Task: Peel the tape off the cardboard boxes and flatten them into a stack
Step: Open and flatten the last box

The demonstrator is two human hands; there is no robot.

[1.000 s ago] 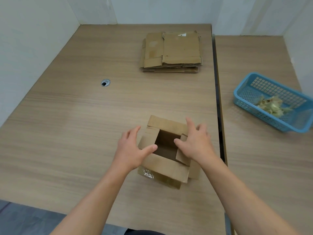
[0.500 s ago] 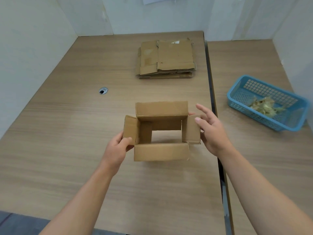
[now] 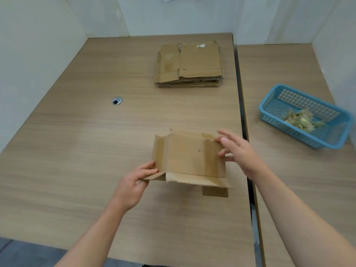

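A large wooden table (image 3: 77, 151) fills the view, with a second table (image 3: 298, 189) butted against it at 3 o'clock. A stack of flattened boxes (image 3: 192, 62) lies at 12 o'clock from the hands. A blue basket (image 3: 269, 105) sits at 2 o'clock, holding crumpled tape scraps (image 3: 300, 120). A small cable hole (image 3: 117, 100) is at 10 o'clock. Nothing lies between the hands and the stack.

The cardboard box (image 3: 188, 153) is at centre, near the table's right edge, collapsed with its broad panel facing up. A dark rectangle under its 5 o'clock corner is hard to make out.

The left hand (image 3: 133, 185) pinches the flap at 7 o'clock between thumb and curled fingers. The right hand (image 3: 238, 153) has fingers spread, nearly straight, tips touching the box's 3 o'clock edge.
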